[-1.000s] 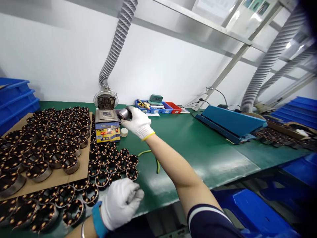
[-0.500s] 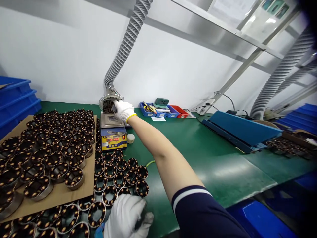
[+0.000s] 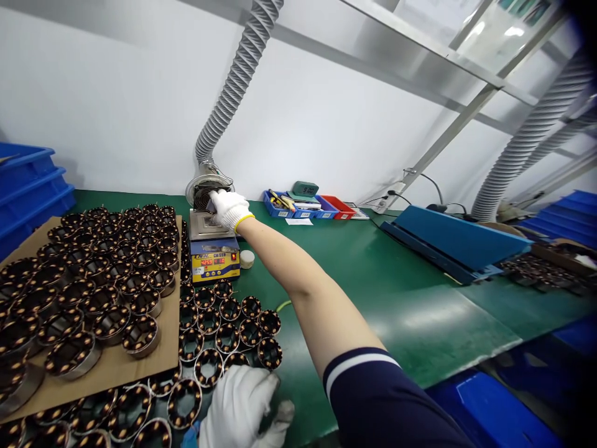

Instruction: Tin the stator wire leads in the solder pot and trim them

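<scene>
My right hand (image 3: 229, 209), in a white glove, reaches far forward over the top plate of the yellow and blue solder pot (image 3: 213, 256). Its fingers are closed round a metal stator that the glove mostly hides. The hand sits just in front of the small fan (image 3: 203, 189) on the grey extraction hose. My left hand (image 3: 242, 407), also gloved, rests at the near table edge with curled fingers, beside a cluster of copper-wound stators (image 3: 227, 320). What it holds, if anything, is hidden.
A cardboard sheet (image 3: 170, 354) carries several rows of stators on the left, with more under it. Blue crates (image 3: 28, 180) stack at far left. Small blue and red bins (image 3: 305, 208) stand at the back. A blue flat machine (image 3: 454, 242) lies right on the green mat (image 3: 373, 292).
My right hand has carried the stator left from beside the solder pot to above its top plate, by the fan. The view has shifted, and my left hand has dropped lower in it.
</scene>
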`<state>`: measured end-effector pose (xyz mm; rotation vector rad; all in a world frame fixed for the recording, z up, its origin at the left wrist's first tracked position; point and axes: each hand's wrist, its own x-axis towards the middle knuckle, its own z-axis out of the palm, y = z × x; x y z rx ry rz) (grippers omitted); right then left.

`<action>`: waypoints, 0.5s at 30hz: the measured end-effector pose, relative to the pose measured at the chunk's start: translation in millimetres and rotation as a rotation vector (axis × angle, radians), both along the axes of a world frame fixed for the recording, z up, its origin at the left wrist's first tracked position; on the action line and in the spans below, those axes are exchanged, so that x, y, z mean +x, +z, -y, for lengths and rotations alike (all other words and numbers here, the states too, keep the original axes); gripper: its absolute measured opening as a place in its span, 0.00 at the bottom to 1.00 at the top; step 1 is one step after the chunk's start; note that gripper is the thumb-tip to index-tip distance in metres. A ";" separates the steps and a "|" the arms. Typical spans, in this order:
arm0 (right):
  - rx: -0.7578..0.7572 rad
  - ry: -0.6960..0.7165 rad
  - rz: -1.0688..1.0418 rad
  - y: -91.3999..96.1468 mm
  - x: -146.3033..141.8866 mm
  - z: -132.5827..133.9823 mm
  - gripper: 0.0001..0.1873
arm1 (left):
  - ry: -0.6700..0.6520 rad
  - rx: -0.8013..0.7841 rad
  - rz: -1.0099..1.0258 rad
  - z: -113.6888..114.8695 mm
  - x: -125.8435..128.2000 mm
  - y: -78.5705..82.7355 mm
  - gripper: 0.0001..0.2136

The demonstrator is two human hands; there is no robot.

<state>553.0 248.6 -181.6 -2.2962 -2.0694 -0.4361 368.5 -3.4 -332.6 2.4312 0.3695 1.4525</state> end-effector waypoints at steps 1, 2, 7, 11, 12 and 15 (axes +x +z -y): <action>-0.005 -0.004 0.001 -0.7 -0.6 -0.9 0.29 | -0.002 0.009 0.007 0.0 0.2 0.3 0.10; -0.009 -0.008 0.001 -1.4 -1.1 -1.7 0.29 | -0.005 0.016 0.013 0.1 0.4 0.6 0.10; 0.000 -0.004 -0.007 -0.2 0.1 -2.1 0.28 | 0.002 0.014 0.009 0.3 0.5 2.9 0.10; 0.026 -0.012 -0.013 8.2 1.9 0.6 0.29 | -0.007 0.017 0.008 1.2 -0.5 4.0 0.11; 0.035 -0.017 -0.016 10.0 1.9 1.0 0.30 | -0.009 0.013 0.008 1.5 -0.7 3.9 0.11; 0.041 -0.022 -0.015 11.6 0.5 1.1 0.30 | -0.004 0.012 0.010 2.4 -0.8 2.9 0.10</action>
